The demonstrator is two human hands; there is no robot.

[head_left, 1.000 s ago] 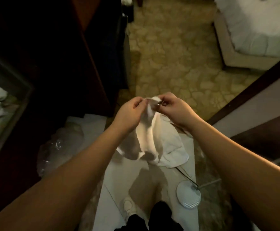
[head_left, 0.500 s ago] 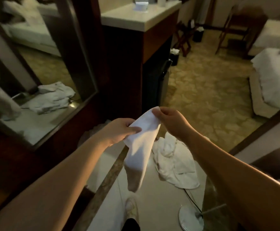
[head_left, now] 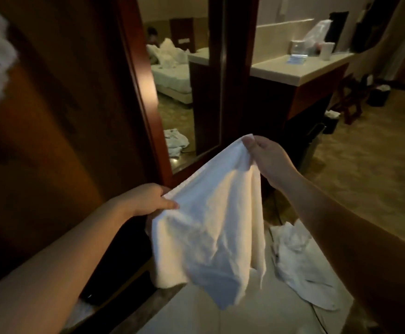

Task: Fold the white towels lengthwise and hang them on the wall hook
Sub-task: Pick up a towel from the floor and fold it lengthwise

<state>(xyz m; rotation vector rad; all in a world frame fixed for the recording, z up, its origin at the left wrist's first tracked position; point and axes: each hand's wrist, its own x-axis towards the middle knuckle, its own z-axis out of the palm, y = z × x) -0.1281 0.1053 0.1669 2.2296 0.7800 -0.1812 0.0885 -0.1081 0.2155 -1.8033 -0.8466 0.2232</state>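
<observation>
You hold the white towel [head_left: 211, 227] spread in the air just in front of the mirror [head_left: 179, 92], your left hand [head_left: 148, 200] pinching its lower-left top corner and your right hand [head_left: 266, 156] pinching the higher corner nearer the mirror. To fold it well, level the two corners, pull the top edge taut so the wrinkled cloth hangs flat, then bring corner to corner. A second towel [head_left: 302, 263] lies crumpled on the floor, below and right of the mirror.
</observation>
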